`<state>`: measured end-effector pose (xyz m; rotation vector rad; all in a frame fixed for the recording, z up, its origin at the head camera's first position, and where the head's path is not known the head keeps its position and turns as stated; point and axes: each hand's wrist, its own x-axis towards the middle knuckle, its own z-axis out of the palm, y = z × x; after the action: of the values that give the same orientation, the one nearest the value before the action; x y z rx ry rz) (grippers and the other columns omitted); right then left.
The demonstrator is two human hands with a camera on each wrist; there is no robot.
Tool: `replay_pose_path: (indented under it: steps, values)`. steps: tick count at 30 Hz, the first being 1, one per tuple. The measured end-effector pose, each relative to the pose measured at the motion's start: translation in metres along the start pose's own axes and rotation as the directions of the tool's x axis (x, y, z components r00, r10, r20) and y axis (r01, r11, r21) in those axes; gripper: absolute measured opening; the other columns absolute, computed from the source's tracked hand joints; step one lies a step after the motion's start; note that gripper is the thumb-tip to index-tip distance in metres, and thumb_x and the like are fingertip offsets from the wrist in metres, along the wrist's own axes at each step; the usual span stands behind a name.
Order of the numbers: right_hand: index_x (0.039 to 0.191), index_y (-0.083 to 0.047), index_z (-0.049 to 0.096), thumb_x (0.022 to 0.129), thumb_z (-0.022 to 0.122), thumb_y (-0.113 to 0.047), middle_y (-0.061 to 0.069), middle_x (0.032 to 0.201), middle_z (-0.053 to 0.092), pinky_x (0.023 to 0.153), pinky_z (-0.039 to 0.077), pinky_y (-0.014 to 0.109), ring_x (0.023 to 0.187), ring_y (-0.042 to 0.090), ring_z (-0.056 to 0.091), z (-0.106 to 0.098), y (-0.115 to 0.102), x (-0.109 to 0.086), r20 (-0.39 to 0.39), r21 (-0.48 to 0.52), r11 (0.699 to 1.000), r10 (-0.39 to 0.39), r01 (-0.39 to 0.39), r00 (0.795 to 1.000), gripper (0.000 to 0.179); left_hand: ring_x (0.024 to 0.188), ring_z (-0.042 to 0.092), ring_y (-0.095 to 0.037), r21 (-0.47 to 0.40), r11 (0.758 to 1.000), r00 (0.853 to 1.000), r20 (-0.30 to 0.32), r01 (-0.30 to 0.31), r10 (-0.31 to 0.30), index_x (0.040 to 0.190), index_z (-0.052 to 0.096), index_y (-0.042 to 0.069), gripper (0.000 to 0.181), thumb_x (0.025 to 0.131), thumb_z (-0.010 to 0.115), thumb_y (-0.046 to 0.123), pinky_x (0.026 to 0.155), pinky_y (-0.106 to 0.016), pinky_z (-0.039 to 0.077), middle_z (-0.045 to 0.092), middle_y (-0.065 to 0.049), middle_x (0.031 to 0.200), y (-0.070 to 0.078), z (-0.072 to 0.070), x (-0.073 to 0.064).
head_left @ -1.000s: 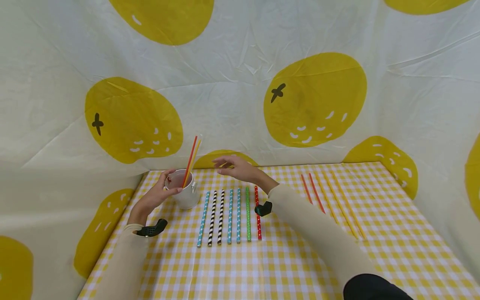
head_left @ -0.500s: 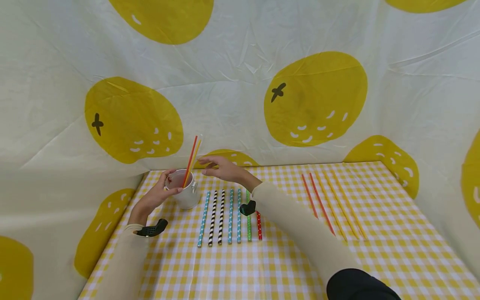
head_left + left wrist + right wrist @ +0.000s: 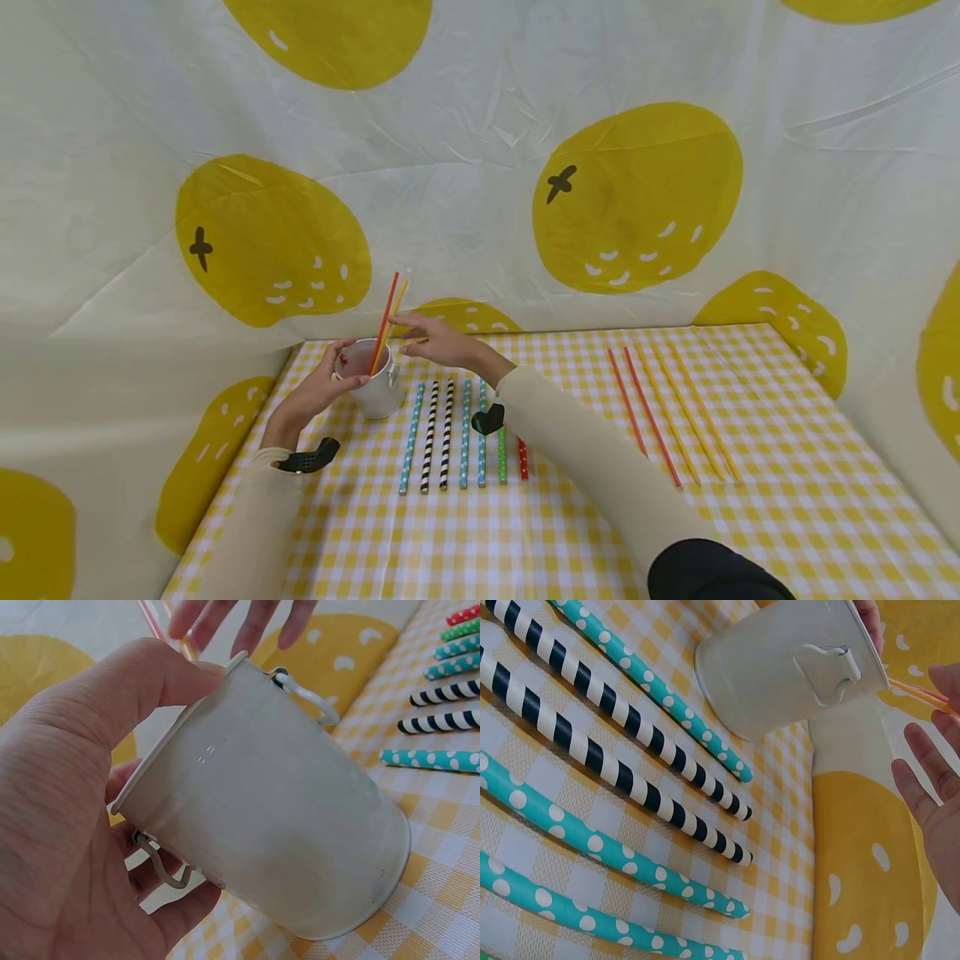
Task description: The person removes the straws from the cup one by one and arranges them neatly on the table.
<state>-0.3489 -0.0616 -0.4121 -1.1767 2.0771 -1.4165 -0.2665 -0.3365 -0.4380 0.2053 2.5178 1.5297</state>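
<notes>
A small white metal bucket [image 3: 378, 400] with side handles stands on the left of the table. My left hand [image 3: 313, 393] grips it, the thumb [image 3: 161, 682] on the rim and the other fingers round the far side. Out of the bucket lean a red straw [image 3: 388, 304] and a yellow-orange straw [image 3: 401, 296], and a clear tip shows beside them. My right hand [image 3: 442, 343] hovers just right of the bucket with fingers extended. Its fingertips reach the straws; whether they press on them I cannot tell. The straws' lower ends are hidden inside the bucket.
Right of the bucket lie patterned paper straws: blue dotted [image 3: 412, 437], black striped [image 3: 429, 437], green [image 3: 502, 458] and red dotted [image 3: 522, 458], some partly under my right forearm. Thin red straws [image 3: 652, 417] and yellow straws [image 3: 690, 412] lie farther right. A fabric backdrop [image 3: 450, 225] borders the table.
My right hand has moved left, from above the paper straws to the straws in the bucket. The left hand keeps its hold on the bucket.
</notes>
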Motion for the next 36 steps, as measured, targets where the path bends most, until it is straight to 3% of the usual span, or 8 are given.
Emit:
replay_pose_path:
  steps: [6, 16, 23, 36]
  values:
    - [0.158, -0.014, 0.038, 0.104, 0.058, -0.01, 0.005, 0.164, 0.031, 0.109, 0.045, 0.039, 0.141, 0.036, 0.044, -0.004, -0.001, -0.007, -0.037, -0.004, 1.0, -0.027, 0.027, 0.999, 0.058, 0.146, 0.019, -0.045, 0.003, 1.0, 1.0, -0.008, -0.002, 0.002, 0.162, 0.009, 0.019, 0.084, 0.1, 0.066, 0.025, 0.111, -0.068, 0.024, 0.014, -0.023, 0.161, 0.0, 0.001, 0.0]
    - [0.155, -0.023, 0.044, 0.105, 0.057, -0.012, 0.0, 0.16, 0.038, 0.103, 0.048, 0.041, 0.136, 0.031, 0.05, -0.018, -0.005, -0.027, -0.084, -0.079, 0.995, -0.061, 0.054, 0.995, 0.054, 0.147, 0.018, -0.044, 0.001, 1.0, 1.0, -0.014, 0.004, -0.004, 0.162, 0.008, 0.019, 0.086, 0.099, 0.067, 0.027, 0.112, -0.066, 0.023, 0.011, -0.023, 0.162, -0.001, 0.001, -0.001]
    - [0.154, -0.027, 0.046, 0.104, 0.058, -0.01, -0.006, 0.16, 0.036, 0.103, 0.049, 0.04, 0.135, 0.024, 0.051, -0.031, -0.015, -0.042, -0.121, -0.045, 0.997, -0.063, 0.058, 0.991, 0.054, 0.146, 0.018, -0.045, 0.011, 1.0, 1.0, -0.011, -0.006, 0.006, 0.163, 0.007, 0.02, 0.088, 0.099, 0.068, 0.027, 0.11, -0.066, 0.025, 0.011, -0.024, 0.161, -0.004, 0.0, 0.002]
    - [0.153, -0.028, 0.047, 0.102, 0.062, -0.012, -0.007, 0.157, 0.039, 0.105, 0.047, 0.035, 0.131, 0.015, 0.053, -0.065, -0.031, -0.071, -0.222, -0.046, 0.989, -0.145, 0.138, 0.964, 0.056, 0.146, 0.019, -0.043, 0.016, 1.0, 1.0, -0.003, 0.006, -0.006, 0.161, 0.01, 0.02, 0.086, 0.099, 0.068, 0.033, 0.11, -0.065, 0.025, 0.009, -0.022, 0.163, -0.002, -0.001, 0.001]
